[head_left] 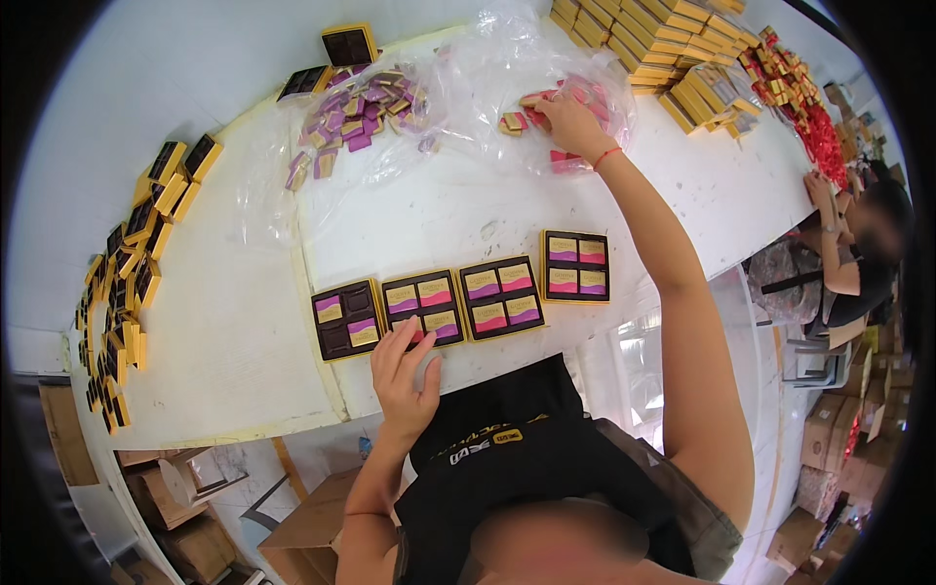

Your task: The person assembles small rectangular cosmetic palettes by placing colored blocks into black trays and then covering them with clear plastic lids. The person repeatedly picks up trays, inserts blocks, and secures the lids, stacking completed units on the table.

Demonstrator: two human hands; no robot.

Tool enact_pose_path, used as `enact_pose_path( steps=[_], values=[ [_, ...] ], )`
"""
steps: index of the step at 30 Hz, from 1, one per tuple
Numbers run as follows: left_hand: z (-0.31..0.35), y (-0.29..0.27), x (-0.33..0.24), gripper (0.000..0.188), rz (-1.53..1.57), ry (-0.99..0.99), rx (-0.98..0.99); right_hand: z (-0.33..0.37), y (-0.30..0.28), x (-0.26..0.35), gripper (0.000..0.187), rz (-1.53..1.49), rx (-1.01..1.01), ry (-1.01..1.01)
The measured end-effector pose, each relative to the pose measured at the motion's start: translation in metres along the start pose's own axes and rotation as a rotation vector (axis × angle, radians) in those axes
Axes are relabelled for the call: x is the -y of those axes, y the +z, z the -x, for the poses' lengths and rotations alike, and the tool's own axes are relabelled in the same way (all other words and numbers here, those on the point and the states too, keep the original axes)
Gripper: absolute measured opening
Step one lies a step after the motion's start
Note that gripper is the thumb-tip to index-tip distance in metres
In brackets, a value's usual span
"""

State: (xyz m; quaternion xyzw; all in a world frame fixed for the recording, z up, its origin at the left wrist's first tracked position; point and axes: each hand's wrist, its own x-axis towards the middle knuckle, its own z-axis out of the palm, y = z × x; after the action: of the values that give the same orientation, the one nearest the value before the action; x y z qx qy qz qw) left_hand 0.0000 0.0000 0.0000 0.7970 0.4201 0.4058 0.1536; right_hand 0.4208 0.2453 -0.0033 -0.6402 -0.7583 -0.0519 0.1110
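Note:
My left hand (403,375) rests with its fingers stretched out over the near edge of a small black-lined box (424,310), touching a pink-and-gold wrapped square in it. To its left, another box (344,320) has two purple-and-gold squares in diagonal compartments; its other two compartments are bare. Two boxes to the right, the nearer one (499,296) and the farther one (575,267), each hold pink and purple squares in all compartments. My right hand (575,122) reaches into a pile of pink-and-gold wrapped squares (585,95) on clear plastic, fingers curled around one, mostly hidden.
Purple-and-gold squares (366,107) lie on a plastic bag (429,146). Boxes (132,263) pile along the left edge; gold boxes (653,39) stack at the back. Red-and-gold items (795,83) lie back right, near another person (853,239). Cartons (829,429) stand on the floor.

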Motion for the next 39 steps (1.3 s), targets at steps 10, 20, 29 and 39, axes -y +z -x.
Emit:
enact_pose_path(
  steps=[10,20,29,39],
  values=[
    [-0.222,0.095,0.009,0.018,0.187,0.155,0.221,0.054,-0.057,0.042,0.011,-1.030,-0.144,0.214],
    [-0.317,0.226,0.051,0.030,-0.082,-0.019,0.362,0.143,-0.101,0.079,0.010,-1.574,-0.134,0.390],
    [-0.238,0.048,0.020,0.008,0.045,-0.101,0.220,0.134,-0.076,0.109,0.007,-1.711,-0.187,0.288],
    [-0.051,-0.118,0.087,0.017,0.345,-0.580,0.115,0.094,-0.073,0.244,0.019,-1.290,0.382,-0.196]
  ],
)
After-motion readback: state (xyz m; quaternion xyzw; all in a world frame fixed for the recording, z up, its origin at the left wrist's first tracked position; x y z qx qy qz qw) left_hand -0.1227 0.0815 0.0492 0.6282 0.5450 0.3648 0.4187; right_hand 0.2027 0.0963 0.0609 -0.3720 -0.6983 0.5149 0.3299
